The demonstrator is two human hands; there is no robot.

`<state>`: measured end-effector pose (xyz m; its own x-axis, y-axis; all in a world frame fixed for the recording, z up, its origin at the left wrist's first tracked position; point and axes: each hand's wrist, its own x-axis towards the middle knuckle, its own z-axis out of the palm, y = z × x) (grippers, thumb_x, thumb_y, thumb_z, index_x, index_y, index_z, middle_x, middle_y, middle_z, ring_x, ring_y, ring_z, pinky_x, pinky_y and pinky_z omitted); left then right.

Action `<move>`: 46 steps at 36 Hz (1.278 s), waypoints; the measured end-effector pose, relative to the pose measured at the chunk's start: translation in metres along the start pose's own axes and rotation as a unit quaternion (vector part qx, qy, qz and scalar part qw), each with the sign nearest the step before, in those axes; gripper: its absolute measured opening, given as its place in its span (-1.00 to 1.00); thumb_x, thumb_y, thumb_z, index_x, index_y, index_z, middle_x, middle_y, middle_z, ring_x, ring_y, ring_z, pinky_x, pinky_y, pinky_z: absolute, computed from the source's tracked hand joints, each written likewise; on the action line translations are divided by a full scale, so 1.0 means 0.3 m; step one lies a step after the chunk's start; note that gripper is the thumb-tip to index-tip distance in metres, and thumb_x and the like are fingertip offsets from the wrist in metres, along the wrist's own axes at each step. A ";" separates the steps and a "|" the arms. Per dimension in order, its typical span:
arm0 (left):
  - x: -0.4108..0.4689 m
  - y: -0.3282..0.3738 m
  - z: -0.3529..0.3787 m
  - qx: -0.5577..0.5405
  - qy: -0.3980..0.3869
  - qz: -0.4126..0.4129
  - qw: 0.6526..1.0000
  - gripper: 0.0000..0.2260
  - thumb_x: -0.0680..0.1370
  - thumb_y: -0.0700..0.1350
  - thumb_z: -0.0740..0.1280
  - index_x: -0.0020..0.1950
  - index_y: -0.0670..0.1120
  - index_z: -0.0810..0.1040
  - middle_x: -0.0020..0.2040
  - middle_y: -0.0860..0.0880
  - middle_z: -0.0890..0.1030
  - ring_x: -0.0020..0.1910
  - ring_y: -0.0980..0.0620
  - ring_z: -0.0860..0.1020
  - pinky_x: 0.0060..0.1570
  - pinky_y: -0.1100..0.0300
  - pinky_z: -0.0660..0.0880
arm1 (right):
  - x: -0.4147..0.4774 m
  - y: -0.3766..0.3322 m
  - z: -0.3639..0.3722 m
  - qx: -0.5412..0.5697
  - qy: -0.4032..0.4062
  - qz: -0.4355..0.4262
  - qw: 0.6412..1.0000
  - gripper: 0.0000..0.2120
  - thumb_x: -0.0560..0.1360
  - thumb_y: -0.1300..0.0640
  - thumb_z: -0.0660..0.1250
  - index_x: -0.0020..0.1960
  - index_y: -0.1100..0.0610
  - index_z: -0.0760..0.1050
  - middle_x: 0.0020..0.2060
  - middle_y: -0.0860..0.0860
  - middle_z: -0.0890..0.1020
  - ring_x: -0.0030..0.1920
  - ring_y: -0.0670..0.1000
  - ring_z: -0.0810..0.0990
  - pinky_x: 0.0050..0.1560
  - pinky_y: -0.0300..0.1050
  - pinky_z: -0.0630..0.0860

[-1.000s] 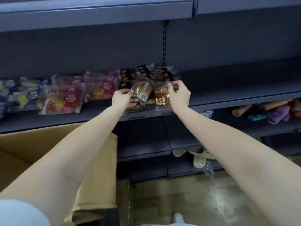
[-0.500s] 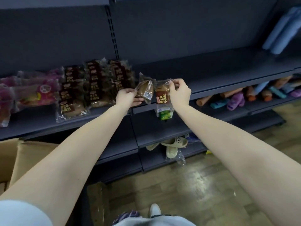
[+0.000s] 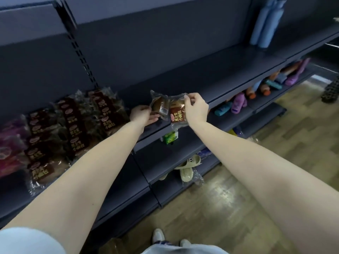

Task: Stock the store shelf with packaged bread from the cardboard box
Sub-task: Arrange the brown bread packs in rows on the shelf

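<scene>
Both my hands are out over the dark grey shelf [image 3: 211, 85]. My left hand [image 3: 142, 115] holds a clear packet of brown bread [image 3: 159, 105], label side turned away. My right hand [image 3: 195, 108] pinches the top corner of a second bread packet [image 3: 177, 116] with a brown label, which hangs at the shelf's front edge. The two packets touch each other. To the left, rows of the same brown-label bread packets [image 3: 77, 129] lie flat on the shelf. The cardboard box is out of view.
Pink-wrapped packets [image 3: 10, 149] lie at the far left of the shelf. Blue bottles [image 3: 266, 21] stand at its far right. Lower shelves hold coloured slippers [image 3: 238, 103] and beige slippers [image 3: 189, 167]. A green price tag [image 3: 170, 137] hangs under the shelf edge. Wooden floor lies to the right.
My view and both hands have shifted right along the shelf, away from the stocked rows; the cardboard box has left the view. Both packets stay held.
</scene>
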<state>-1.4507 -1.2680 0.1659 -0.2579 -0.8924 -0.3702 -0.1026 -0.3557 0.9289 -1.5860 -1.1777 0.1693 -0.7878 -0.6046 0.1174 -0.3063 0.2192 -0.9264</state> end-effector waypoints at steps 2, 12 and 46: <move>0.019 0.011 0.015 0.007 -0.019 -0.004 1.000 -0.76 0.66 -0.24 0.14 0.30 -0.26 0.39 0.06 -0.23 0.58 -0.24 0.00 0.62 -0.30 0.25 0.60 | 0.012 -0.013 0.009 0.005 0.005 -0.002 1.000 -0.77 0.59 0.04 0.22 0.15 0.12 0.54 0.01 0.00 0.61 -0.06 -0.10 0.49 -0.10 -0.30 0.32; 0.044 0.052 -0.009 0.040 -0.029 -0.026 0.998 -0.74 0.64 -0.22 0.18 0.31 -0.27 0.43 0.13 -0.20 0.58 -0.15 -0.05 0.62 -0.31 0.22 0.59 | 0.004 -0.034 0.092 0.002 -0.009 -0.023 1.000 -0.78 0.58 0.06 0.23 0.12 0.12 0.57 0.01 0.01 0.64 0.02 -0.07 0.56 -0.09 -0.34 0.33; -0.106 0.083 -0.586 0.322 -0.014 0.133 0.937 -0.58 0.49 -0.25 0.41 0.34 -0.19 0.46 0.19 -0.15 0.55 -0.08 0.06 0.61 -0.14 0.36 0.59 | -0.165 -0.216 0.412 0.068 -0.266 -0.104 0.956 -0.71 0.49 0.36 0.21 0.03 0.06 0.58 -0.06 -0.06 0.61 0.05 -0.06 0.57 0.01 -0.31 0.43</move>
<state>-1.2761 -1.2972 0.2009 -0.3806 -0.9149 -0.1345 -0.5876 0.1270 0.7991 -1.4613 -1.2566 0.1792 -0.3226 -0.9362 0.1393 -0.3256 -0.0284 -0.9451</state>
